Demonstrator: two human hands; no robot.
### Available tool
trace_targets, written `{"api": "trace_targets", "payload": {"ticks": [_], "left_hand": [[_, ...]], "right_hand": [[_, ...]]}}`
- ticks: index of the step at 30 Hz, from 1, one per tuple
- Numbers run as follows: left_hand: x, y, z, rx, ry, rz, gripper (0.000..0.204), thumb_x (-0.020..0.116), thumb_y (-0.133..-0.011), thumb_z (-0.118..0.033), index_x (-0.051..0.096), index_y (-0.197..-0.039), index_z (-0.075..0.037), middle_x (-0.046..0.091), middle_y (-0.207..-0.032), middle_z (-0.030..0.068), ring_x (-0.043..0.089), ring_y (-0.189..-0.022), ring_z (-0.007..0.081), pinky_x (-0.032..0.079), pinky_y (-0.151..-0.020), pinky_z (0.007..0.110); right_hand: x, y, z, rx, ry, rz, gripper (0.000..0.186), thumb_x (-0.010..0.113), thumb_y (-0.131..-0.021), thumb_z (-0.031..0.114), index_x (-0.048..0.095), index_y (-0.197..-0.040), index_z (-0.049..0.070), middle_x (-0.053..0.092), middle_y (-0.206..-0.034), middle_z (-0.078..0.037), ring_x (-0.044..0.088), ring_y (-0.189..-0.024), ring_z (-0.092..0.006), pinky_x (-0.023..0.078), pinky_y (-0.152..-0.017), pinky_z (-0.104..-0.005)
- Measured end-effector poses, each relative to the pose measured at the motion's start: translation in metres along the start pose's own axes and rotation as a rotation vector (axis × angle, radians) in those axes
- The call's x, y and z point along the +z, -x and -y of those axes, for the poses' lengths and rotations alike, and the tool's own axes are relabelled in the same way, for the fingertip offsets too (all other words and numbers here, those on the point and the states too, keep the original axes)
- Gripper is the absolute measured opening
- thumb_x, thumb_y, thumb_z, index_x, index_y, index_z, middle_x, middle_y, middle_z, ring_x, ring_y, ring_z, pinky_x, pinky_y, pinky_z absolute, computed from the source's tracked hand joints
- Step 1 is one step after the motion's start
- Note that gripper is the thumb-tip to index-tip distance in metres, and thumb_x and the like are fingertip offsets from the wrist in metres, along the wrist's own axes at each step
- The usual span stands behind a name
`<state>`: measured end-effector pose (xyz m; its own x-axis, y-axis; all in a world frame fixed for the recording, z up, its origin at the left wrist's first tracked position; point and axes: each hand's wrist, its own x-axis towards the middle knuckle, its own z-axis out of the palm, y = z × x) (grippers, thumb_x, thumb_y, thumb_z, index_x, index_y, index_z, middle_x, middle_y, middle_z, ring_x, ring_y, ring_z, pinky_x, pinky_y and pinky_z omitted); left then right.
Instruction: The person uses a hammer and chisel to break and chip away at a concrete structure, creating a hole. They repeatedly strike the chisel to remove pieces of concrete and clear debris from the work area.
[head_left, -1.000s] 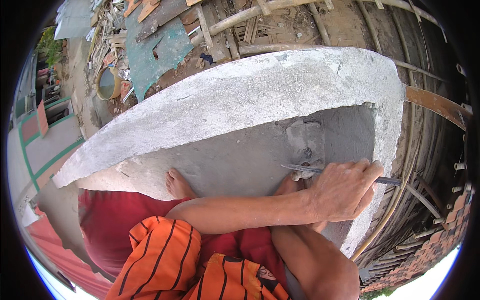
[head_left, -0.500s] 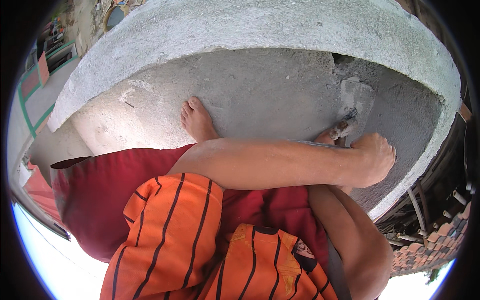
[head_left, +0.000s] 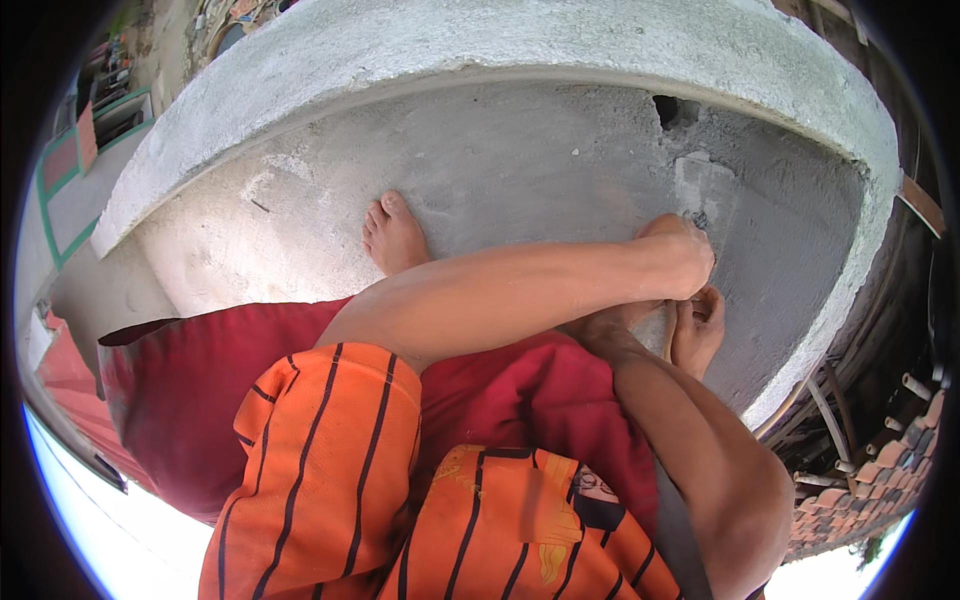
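My left forearm reaches across to the right in front of my legs. Its hand (head_left: 682, 258) is closed, held over my right foot and just above the grey cement floor (head_left: 520, 170). What its fingers hold, if anything, is hidden. Just below it, my right hand (head_left: 698, 330) shows with bent fingers, close by the left one. Its arm is mostly concealed by my bent right leg (head_left: 690, 430). A small dark tuft (head_left: 701, 219) sticks out beside the left hand, at a pale patch (head_left: 705, 185) on the cement; its kind is unclear.
A curved, rough concrete rim (head_left: 480, 45) encloses the floor. A dark hole (head_left: 675, 112) opens at its base, far right. My bare left foot (head_left: 395, 235) stands left of the hands. Roof tiles (head_left: 890, 470) and poles (head_left: 835, 410) lie outside the rim, lower right.
My left hand has moved left and away from me, from the right side of the floor to above my right foot. My right hand now shows below it. The view has shifted slightly.
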<state>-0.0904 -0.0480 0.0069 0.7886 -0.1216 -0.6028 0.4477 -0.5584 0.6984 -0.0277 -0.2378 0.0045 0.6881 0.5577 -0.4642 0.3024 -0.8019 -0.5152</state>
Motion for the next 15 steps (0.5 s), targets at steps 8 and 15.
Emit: {"api": "trace_targets", "payload": {"ticks": [8, 15], "left_hand": [[-0.081, 0.071, -0.062, 0.08, -0.161, 0.032, 0.031, 0.056, -0.075, -0.006, 0.062, -0.104, 0.002, 0.066, -0.086, 0.0241, 0.067, -0.075, 0.0349, 0.053, -0.062, 0.042], [-0.177, 0.164, -0.042, -0.175, 0.104, 0.023, 0.024, 0.049, -0.089, -0.017, 0.058, -0.104, -0.001, 0.064, -0.078, 0.0186, 0.063, -0.08, 0.0349, 0.048, -0.071, 0.046]], "right_hand": [[0.016, -0.073, 0.045, -0.001, -0.447, 0.072, 0.026, 0.058, -0.086, 0.012, 0.06, -0.11, 0.002, 0.064, -0.092, -0.008, 0.057, -0.079, -0.0139, 0.047, -0.072, -0.0291], [0.027, -0.115, 0.149, -0.178, -0.738, 0.381, 0.026, 0.056, -0.086, 0.012, 0.06, -0.108, 0.0, 0.065, -0.089, -0.007, 0.056, -0.073, -0.0114, 0.046, -0.068, -0.0278]]}}
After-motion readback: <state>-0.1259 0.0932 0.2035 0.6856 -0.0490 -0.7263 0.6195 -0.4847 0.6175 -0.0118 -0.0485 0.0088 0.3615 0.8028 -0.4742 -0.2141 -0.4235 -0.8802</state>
